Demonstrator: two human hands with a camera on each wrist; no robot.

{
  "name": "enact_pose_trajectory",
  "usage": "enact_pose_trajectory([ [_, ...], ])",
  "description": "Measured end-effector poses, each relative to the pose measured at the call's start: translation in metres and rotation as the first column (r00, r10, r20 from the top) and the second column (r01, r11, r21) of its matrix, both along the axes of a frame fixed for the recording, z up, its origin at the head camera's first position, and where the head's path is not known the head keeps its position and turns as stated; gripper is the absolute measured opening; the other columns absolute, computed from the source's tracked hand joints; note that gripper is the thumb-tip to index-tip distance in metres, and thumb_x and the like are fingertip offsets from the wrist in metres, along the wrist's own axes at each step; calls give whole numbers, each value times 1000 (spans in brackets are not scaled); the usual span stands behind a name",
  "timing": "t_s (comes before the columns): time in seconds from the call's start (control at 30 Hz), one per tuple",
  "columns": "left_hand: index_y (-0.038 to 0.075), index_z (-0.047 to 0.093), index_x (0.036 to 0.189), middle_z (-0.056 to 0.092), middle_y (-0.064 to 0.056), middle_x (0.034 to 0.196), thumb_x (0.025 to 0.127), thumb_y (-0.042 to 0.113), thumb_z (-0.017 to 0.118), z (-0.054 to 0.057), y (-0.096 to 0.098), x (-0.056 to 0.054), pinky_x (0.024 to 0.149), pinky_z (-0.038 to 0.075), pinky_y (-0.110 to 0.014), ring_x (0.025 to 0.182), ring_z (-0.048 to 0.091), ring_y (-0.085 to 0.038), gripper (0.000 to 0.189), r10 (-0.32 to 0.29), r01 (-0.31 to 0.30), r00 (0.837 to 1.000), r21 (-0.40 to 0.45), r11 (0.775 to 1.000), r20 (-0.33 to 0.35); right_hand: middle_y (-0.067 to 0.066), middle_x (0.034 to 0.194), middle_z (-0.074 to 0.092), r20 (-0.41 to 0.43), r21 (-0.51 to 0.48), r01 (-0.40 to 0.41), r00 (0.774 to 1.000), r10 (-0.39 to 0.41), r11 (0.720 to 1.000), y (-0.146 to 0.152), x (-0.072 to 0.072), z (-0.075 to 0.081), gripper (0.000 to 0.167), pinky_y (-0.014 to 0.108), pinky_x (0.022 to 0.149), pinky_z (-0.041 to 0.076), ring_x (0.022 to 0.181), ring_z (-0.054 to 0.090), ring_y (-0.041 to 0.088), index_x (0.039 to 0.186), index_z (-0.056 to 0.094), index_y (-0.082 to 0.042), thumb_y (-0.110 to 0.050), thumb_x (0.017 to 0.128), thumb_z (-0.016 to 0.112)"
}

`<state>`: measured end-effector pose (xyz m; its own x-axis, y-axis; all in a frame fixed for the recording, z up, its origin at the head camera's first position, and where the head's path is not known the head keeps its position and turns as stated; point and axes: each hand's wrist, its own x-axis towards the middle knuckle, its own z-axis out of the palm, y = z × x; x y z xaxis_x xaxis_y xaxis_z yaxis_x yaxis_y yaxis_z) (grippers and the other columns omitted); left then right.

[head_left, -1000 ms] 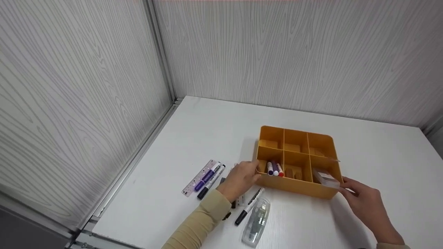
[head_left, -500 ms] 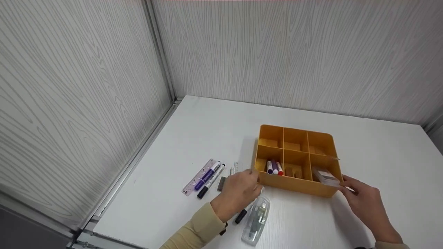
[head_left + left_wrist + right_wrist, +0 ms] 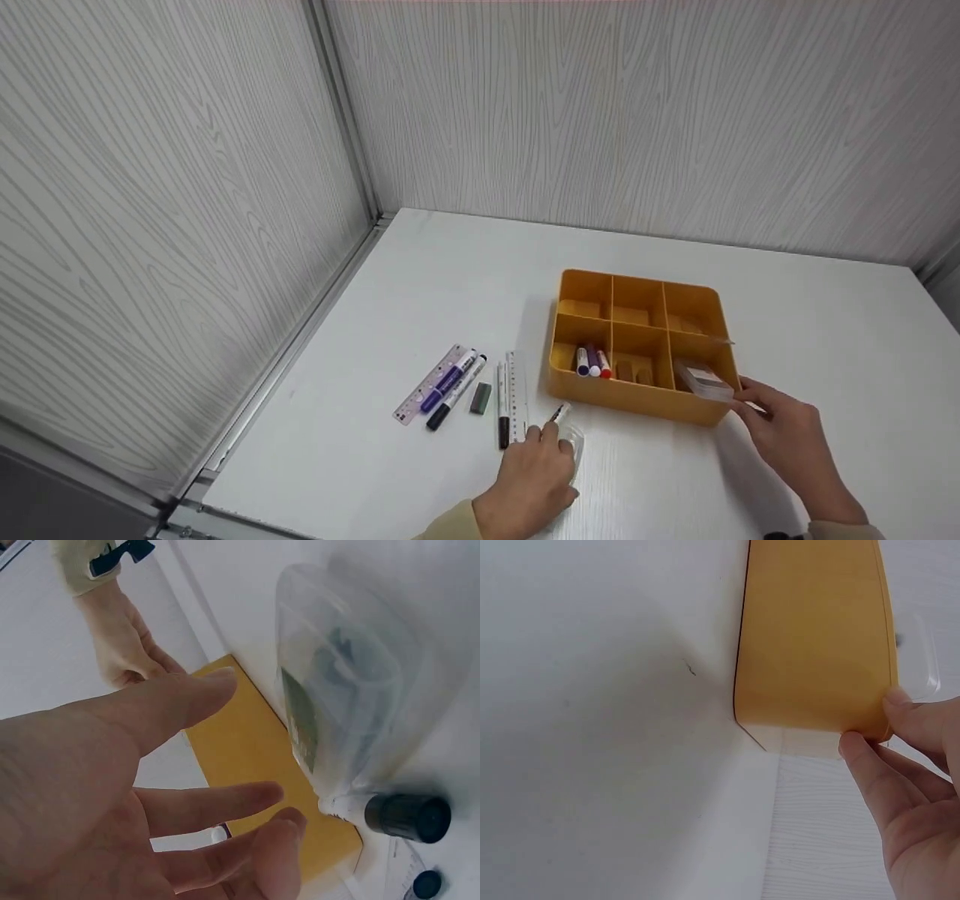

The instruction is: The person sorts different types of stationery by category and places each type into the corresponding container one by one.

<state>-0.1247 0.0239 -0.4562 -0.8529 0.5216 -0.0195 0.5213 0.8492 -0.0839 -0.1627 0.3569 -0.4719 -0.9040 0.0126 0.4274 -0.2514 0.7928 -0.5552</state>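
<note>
My left hand [image 3: 529, 474] is low over the table, above a clear elongated plastic case [image 3: 337, 675] and a marker with a black cap [image 3: 409, 817]. In the left wrist view its fingers are spread and apart from both. Much of the case and marker is hidden under the hand in the head view. A yellow divided organizer box [image 3: 637, 402] stands to the right. My right hand [image 3: 789, 436] pinches that box's near right corner between thumb and fingers. Inside the box are several markers [image 3: 592, 361], small brown blocks [image 3: 634, 372] and a clear small box [image 3: 705, 382].
Left of the hand lie a pink ruler [image 3: 427, 386], a purple marker [image 3: 448, 382], a black-capped marker [image 3: 456, 394], a small green block [image 3: 481, 398], another black-capped marker [image 3: 503, 405] and a clear ruler [image 3: 517, 397]. Grey panels [image 3: 600, 112] wall the table's back and left.
My left hand has left the box's near left corner and moved toward me, over the clear case and marker. The right hand keeps its pinch on the box, which has shifted very slightly.
</note>
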Motion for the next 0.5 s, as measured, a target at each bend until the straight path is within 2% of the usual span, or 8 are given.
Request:
enact_pose_trajectory([
  [0.1, 7, 71, 115, 60, -6, 99, 80, 52, 78, -5, 0, 4, 51, 47, -25, 80, 54, -15, 57, -34, 34, 999, -16, 999, -3, 27, 117, 69, 11, 0, -1, 1000, 1, 1000, 0, 0, 0, 12, 19, 69, 57, 106, 65, 46, 93, 73, -2, 5, 84, 74],
  [0.2, 7, 71, 114, 59, -4, 96, 79, 49, 79, -8, 1, 7, 47, 44, -24, 78, 52, -14, 55, -65, 65, 998, -30, 997, -6, 27, 119, 68, 15, -3, -6, 1000, 6, 1000, 0, 1, -1, 11, 30, 69, 58, 107, 65, 46, 94, 73, -2, 3, 85, 73],
  [0.27, 9, 70, 114, 58, -3, 96, 80, 48, 79, -9, 1, 7, 46, 43, -24, 79, 52, -14, 53, -79, 78, 997, -42, 996, -17, 27, 120, 68, 12, -4, -3, 1000, 4, 1000, 1, 1, -1, 11, 29, 69, 58, 107, 65, 46, 94, 73, -2, 3, 84, 73],
  [0.4, 13, 68, 120, 60, -2, 103, 81, 50, 78, -10, 1, 7, 49, 45, -24, 84, 53, -14, 54, -89, 88, 996, -73, 993, -17, 25, 119, 68, 11, -9, 1, 1000, -1, 1000, 1, 2, -1, 11, 17, 68, 56, 107, 65, 45, 94, 73, -3, 2, 84, 74],
  [0.5, 16, 67, 123, 60, -1, 108, 80, 50, 78, -12, 0, 7, 50, 48, -24, 87, 56, -16, 56, -92, 91, 996, -76, 993, -11, 25, 119, 68, 15, -12, 4, 1000, -4, 1000, 1, 2, 0, 10, 15, 69, 55, 108, 65, 45, 94, 73, -3, 2, 85, 74],
])
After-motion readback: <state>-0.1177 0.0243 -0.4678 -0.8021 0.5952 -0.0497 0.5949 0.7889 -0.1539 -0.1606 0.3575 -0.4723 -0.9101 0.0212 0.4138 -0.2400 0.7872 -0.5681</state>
